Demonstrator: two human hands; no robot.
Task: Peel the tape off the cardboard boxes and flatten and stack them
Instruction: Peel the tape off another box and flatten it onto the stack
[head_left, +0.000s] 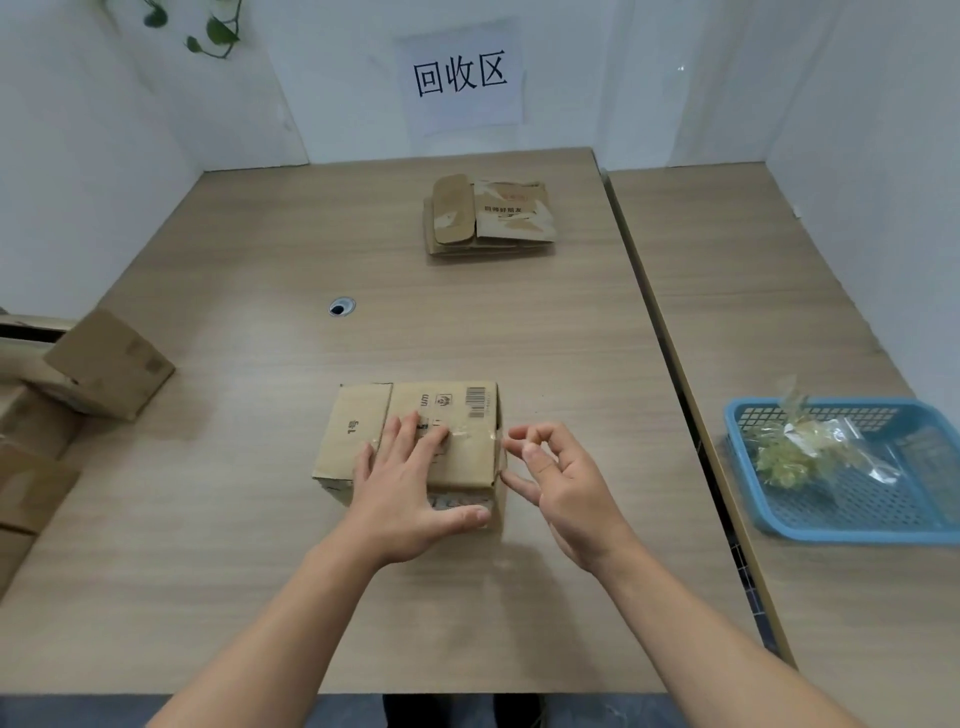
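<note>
Head view, one camera, looking down on a wood-grain tabletop (260, 571).

- Cardboard box (358, 421): closed and still taped, sitting near centre of the tabletop, just in front of the person. There is a barcode on its top, toward the far right corner.
- Tape (470, 434): a clear strip runs across the top of the box and over its right edge.
- Left hand (410, 488): lies flat on the box top. Grip spread, fingers straight and fanned, thumb stretched along the near face.
- Right hand (561, 478): sits at the right edge of the box, at the tape end. Index finger curled toward the thumb, other fingers loose, little finger touching the right side of the box. Cannot tell whether the grip actually pinches the tape.
- Stack of flattened boxes (488, 218): far centre-right of the tabletop, well apart from the taped box, with torn patches showing on top.
- More boxes (109, 364): piled at the left edge; the top one is tilted.
- Blue basket (740, 457): on the adjoining tabletop (779, 312) to the right. It holds crumpled clear tape (795, 452).
- Round cable hole (341, 306): mid-tabletop, left of centre.
- Paper sign (460, 78): on the far wall, printed 回收区. Green leaves (213, 31) hang at far left.
</note>
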